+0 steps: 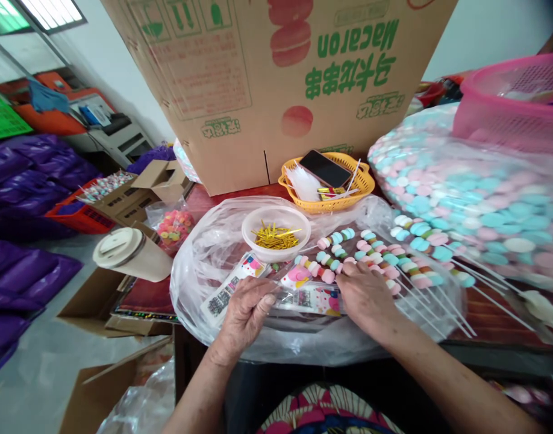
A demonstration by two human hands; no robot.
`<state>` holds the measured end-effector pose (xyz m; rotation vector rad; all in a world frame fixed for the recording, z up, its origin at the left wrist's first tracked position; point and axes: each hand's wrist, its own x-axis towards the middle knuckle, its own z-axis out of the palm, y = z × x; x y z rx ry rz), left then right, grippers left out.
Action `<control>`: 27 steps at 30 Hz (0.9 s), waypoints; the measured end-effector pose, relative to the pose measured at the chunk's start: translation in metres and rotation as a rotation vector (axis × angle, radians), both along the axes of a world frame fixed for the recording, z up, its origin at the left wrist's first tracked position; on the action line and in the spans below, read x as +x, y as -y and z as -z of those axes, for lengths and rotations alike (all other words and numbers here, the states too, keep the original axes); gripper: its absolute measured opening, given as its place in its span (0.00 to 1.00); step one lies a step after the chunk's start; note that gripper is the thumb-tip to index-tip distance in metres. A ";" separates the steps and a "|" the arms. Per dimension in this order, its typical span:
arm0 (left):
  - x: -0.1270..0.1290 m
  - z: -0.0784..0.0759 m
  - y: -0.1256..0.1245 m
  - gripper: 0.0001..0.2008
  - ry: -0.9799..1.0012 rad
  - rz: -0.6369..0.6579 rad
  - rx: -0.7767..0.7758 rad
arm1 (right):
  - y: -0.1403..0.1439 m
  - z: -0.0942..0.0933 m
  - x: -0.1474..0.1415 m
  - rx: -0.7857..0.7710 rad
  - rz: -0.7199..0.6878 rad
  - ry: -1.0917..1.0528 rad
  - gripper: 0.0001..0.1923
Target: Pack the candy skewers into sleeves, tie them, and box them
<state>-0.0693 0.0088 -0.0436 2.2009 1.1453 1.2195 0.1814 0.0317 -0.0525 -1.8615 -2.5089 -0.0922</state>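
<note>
Carton stands at the table's far edge; candy bag at the right edge. Plastic sheet covers the near edge. Left hand pinches a printed sleeve; right hand presses on skewers. Sleeve judged light, limp, slippery: hold its open end. Skewers judged soft: grip the sticks.

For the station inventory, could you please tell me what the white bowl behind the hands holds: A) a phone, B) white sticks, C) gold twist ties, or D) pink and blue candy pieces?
C: the white bowl holds a heap of gold twist ties, just behind the left hand.
</note>
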 end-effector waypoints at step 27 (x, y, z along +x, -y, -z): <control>0.049 -0.023 -0.011 0.19 -0.244 0.286 -0.096 | 0.033 -0.057 0.092 0.392 -0.474 -0.265 0.15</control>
